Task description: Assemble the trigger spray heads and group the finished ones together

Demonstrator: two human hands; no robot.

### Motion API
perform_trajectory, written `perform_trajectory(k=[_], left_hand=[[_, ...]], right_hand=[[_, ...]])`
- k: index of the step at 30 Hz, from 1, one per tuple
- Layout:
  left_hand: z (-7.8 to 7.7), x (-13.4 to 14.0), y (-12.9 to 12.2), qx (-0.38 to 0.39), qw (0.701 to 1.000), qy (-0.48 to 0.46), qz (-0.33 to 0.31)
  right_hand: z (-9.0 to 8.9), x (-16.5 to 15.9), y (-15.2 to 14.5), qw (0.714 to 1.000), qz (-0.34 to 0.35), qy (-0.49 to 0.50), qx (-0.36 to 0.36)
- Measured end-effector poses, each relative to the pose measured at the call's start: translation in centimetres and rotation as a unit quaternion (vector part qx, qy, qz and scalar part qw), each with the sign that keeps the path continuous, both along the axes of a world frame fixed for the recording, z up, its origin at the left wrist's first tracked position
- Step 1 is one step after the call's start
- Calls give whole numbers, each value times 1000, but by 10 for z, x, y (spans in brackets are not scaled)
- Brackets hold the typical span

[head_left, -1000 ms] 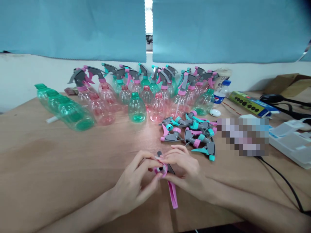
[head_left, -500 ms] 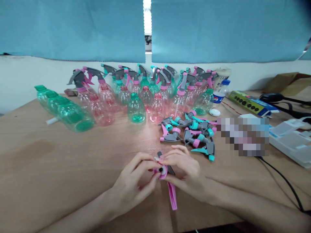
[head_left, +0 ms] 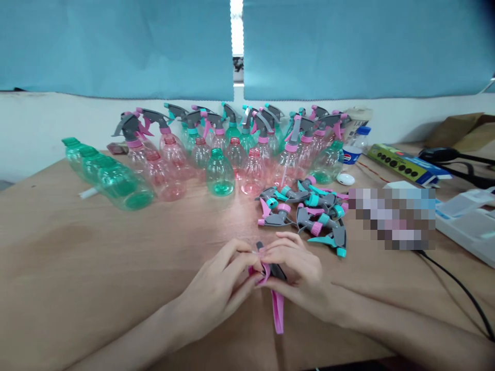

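Low over the near part of the table, my right hand is closed around a grey and pink trigger spray head. Its pink lever points down toward me, and its pink collar faces my left hand. The left fingers are closed in a pinch at that collar, covering much of its opening. A small pale piece shows between the fingertips of both hands, too covered to name. Just beyond my right hand lies a pile of loose spray heads in grey, pink and teal.
Pink and green clear bottles stand behind, many with spray heads; an uncapped green bottle is in front. Green bottles lie at the left. At the right are a Pepsi bottle, a white oval case, a box and a black cable.
The left fingertips have moved in over the collar's opening, hiding the white inside with its dark hole. The spray head stays in my right hand. The whole view has shifted slightly.
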State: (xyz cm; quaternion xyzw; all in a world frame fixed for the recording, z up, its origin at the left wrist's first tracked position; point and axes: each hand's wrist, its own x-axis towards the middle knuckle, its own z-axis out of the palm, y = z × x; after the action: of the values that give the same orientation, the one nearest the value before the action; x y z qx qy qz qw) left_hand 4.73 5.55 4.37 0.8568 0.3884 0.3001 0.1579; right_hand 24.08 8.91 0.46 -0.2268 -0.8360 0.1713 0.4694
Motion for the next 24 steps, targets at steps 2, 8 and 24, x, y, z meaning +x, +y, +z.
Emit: perform_trajectory(k=[2,8,24], left_hand=[[1,0,1,-13,1000,14,6],[-4,6,0,-86,991,-25,100],[-17,0,-2,131,991,6,-10]], right_hand=[[0,-1,1,1000,-4,1,-8],[0,-4,0,999,-6,4,-35],[4,-1,-5,998,28,4,-59]])
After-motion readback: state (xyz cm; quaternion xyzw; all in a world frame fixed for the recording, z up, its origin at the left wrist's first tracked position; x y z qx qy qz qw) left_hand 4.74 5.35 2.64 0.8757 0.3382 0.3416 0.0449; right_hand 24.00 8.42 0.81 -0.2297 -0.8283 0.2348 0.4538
